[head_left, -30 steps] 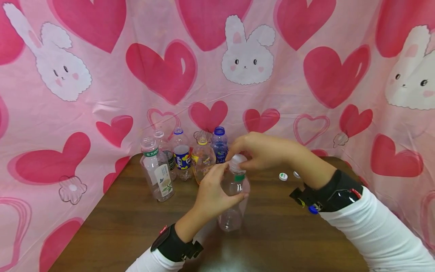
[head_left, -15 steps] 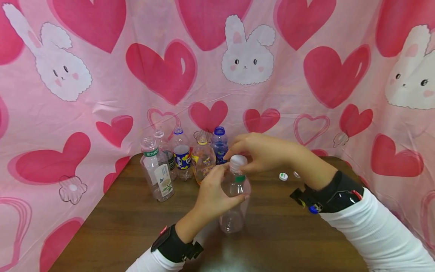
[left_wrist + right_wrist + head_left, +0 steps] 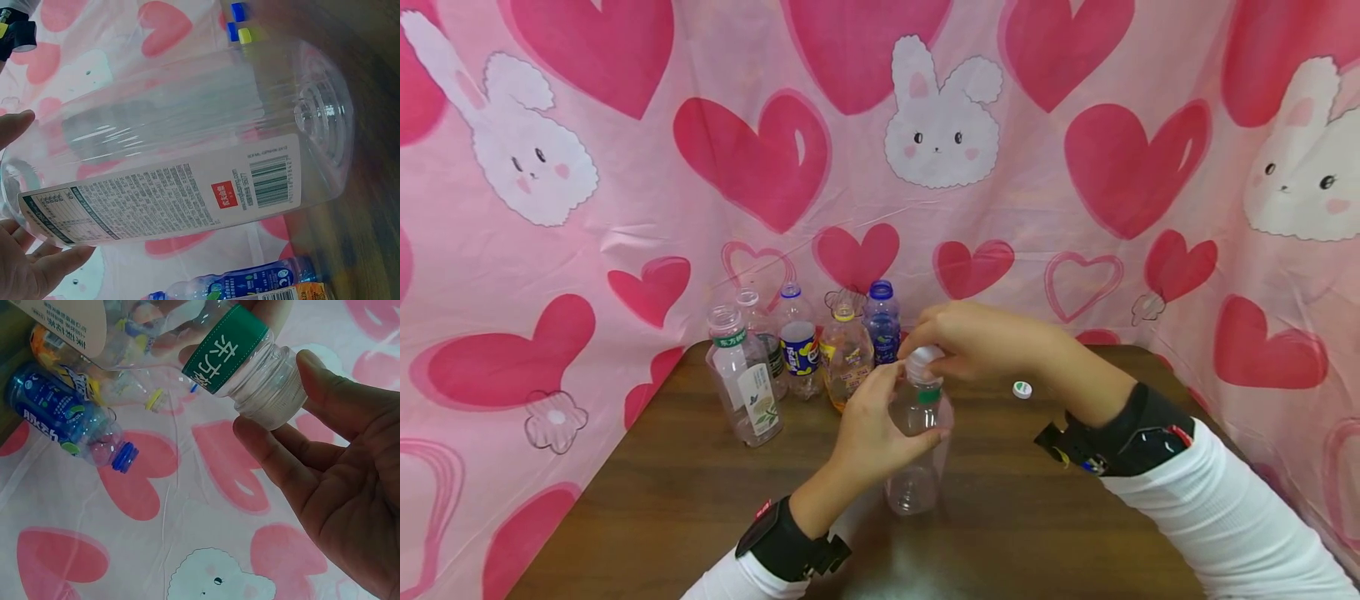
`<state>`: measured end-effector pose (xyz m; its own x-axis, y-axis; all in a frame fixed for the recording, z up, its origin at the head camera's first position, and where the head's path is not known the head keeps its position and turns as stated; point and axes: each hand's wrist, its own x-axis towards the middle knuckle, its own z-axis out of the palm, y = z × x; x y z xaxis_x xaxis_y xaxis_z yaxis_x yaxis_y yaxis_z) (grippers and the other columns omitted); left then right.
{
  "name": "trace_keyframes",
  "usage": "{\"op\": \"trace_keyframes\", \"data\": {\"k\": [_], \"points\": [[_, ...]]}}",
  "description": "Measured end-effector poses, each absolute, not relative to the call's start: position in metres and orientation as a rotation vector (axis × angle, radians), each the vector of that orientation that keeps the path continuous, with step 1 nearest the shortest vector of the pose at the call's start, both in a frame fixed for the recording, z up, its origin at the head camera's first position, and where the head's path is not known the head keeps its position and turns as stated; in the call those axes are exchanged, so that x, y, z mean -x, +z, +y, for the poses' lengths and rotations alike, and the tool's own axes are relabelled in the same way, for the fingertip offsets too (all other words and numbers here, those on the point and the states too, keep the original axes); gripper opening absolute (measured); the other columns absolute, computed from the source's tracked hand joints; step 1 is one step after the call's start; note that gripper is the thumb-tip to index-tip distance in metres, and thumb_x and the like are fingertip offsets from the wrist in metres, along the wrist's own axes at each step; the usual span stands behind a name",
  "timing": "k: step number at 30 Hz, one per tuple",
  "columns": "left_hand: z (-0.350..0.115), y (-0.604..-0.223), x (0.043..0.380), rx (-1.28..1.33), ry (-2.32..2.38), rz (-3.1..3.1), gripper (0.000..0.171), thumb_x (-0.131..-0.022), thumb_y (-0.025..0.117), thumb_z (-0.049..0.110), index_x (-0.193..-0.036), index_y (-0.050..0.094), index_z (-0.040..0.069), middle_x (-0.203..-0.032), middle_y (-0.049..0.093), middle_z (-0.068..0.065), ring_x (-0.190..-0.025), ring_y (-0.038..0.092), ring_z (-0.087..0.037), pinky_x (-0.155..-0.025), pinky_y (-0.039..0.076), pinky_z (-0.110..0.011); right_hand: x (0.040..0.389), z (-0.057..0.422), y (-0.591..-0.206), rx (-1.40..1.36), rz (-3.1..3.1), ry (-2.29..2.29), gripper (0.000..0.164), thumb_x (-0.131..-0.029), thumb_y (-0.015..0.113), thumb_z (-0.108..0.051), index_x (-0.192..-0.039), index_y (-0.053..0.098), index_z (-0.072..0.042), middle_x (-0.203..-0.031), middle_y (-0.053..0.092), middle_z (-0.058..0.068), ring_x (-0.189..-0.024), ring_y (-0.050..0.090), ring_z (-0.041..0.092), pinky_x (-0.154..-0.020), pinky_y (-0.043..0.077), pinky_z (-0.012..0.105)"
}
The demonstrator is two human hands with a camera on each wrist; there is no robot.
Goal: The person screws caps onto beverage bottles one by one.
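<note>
Bottle, well inside table side edges: left grip curled round, right pinching top.

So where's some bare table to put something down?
Bare table shows between the held bottle and the right sleeve, also between the left wristband and the table's left edge. Crowded: back left, where five bottles stand close together.

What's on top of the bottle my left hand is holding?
A whitish cap is on the bottle, pinched by your right hand. The bottle's mouth beneath is covered and can't be seen.
</note>
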<state>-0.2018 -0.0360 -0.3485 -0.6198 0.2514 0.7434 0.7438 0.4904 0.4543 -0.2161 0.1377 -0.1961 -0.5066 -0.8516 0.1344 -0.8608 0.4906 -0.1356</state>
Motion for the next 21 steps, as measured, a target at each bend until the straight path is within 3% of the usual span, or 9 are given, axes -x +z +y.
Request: {"op": "trace_keyframes", "data": {"k": [15, 18, 21], "points": [[-0.038, -0.349, 0.203, 0.754, -1.035, -2.112, 0.081, -0.058, 0.094, 0.038, -0.122, 0.058, 0.005, -0.111, 0.063, -0.004, -0.099, 0.058, -0.017, -0.080, 0.052, -0.034, 0.220, 0.136, -0.201, -1.584, -2.542, 0.343, 0.026, -0.083, 0.071, 0.000, -0.108, 0.073, -0.005, -0.094, 0.063, 0.001, -0.080, 0.055, 0.013, -0.073, 0.051, 0.027], [-0.039, -0.349, 0.204, 0.748, -1.055, -2.102, 0.082, -0.058, 0.094, 0.038, -0.123, 0.058, 0.006, -0.110, 0.062, -0.004, -0.099, 0.058, -0.016, -0.079, 0.052, -0.033, 0.226, 0.143, -0.210, -1.585, -2.525, 0.478, 0.034, -0.085, 0.074, -0.010, -0.118, 0.069, -0.004, -0.103, 0.064, 0.003, -0.087, 0.056, 0.014, -0.076, 0.051, 0.029], [-0.041, -0.349, 0.203, 0.738, -1.067, -2.099, 0.081, -0.059, 0.094, 0.038, -0.124, 0.057, 0.007, -0.110, 0.062, -0.003, -0.098, 0.057, -0.015, -0.078, 0.052, -0.033, 0.234, 0.152, -0.227, -1.550, -2.536, 0.647, 0.055, -0.083, 0.078, -0.023, -0.131, 0.059, -0.003, -0.118, 0.063, 0.004, -0.103, 0.059, 0.016, -0.088, 0.052, 0.034]]}}
